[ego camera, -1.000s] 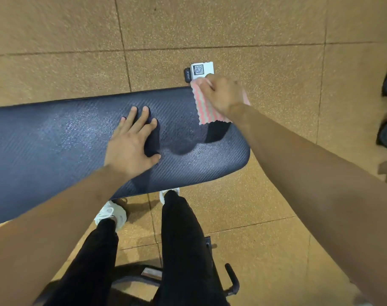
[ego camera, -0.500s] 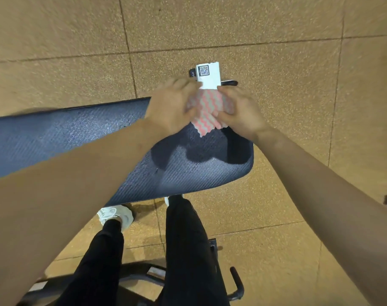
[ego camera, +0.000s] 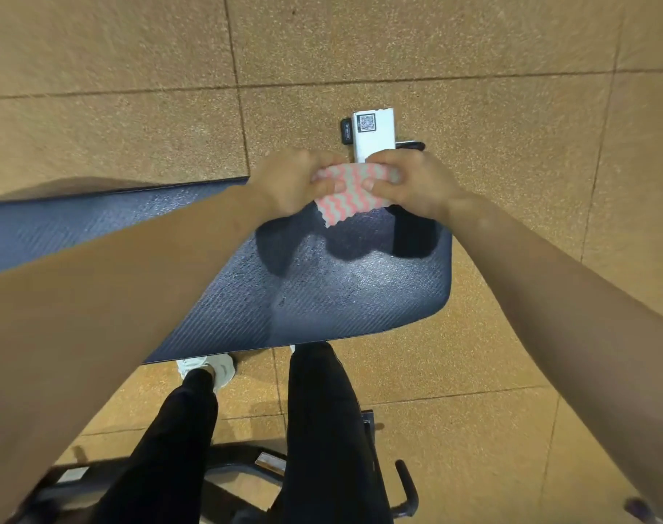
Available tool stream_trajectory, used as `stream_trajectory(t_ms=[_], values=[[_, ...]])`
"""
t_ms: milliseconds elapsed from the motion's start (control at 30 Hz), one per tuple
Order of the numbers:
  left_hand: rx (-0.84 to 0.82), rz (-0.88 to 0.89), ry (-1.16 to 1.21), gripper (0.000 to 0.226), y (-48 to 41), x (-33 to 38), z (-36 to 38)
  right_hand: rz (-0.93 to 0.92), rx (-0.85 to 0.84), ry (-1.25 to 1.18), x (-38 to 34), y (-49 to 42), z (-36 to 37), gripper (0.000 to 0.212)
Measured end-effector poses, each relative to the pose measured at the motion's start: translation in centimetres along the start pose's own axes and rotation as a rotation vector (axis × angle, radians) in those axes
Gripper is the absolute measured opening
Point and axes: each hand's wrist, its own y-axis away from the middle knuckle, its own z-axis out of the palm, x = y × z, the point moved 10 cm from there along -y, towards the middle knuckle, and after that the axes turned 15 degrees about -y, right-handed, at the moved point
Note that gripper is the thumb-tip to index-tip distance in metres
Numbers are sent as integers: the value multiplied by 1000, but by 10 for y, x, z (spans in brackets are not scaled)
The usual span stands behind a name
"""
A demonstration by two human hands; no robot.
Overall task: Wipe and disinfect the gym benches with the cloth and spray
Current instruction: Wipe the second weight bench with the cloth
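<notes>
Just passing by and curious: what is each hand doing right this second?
Left hand: closed, pinching the left side of the pink-and-white cloth.
Right hand: closed, gripping the right side of the same cloth.

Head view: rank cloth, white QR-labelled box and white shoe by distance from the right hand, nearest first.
1. cloth, pinched by the right hand, above the bench end.
2. white QR-labelled box, just beyond that hand.
3. white shoe, on the floor past the bench's near edge, leftward.

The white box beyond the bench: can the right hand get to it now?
Probably yes: the right hand hovers right by the white box, nothing between them; but it pinches the cloth together with the left hand.
</notes>
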Motion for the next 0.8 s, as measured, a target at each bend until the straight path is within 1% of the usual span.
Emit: stream_trajectory(t_ms=[67,133,200,267,333,433,500,567,633,667,700,733,800], values=[[24,-21,33,51,12,-17,-1,-9,-68,11,-18,-8,9,56],[47,-21,45,51,24,-34,-2,-23,-126,-30,-38,-14,22,58],[45,-43,29,52,37,-52,-2,-55,-118,-101,-59,-17,31,59],[42,-71,27,50,49,-71,-4,-107,-39,-122,-77,-18,33,55],[25,-101,39,47,63,-92,-7,-163,86,-62,-89,-14,31,50],[-18,-188,15,50,88,-131,-10,-151,236,46,-89,-1,37,52],[-2,-234,-31,59,103,-148,-18,-100,294,116,-82,10,50,57],[54,-255,-101,68,113,-152,-29,-100,339,150,-78,20,62,58],[76,-257,-148,81,114,-148,-37,-122,382,127,-78,23,66,57],[64,-248,-149,83,109,-145,-37,-120,395,102,-76,23,66,56],[37,-227,-137,81,101,-140,-34,-113,401,85,-75,21,66,56],[-1,-183,-115,72,90,-132,-28,-111,404,78,-74,21,65,56],[-142,-121,-44,53,69,-115,-5,-127,409,84,-74,20,65,58]])
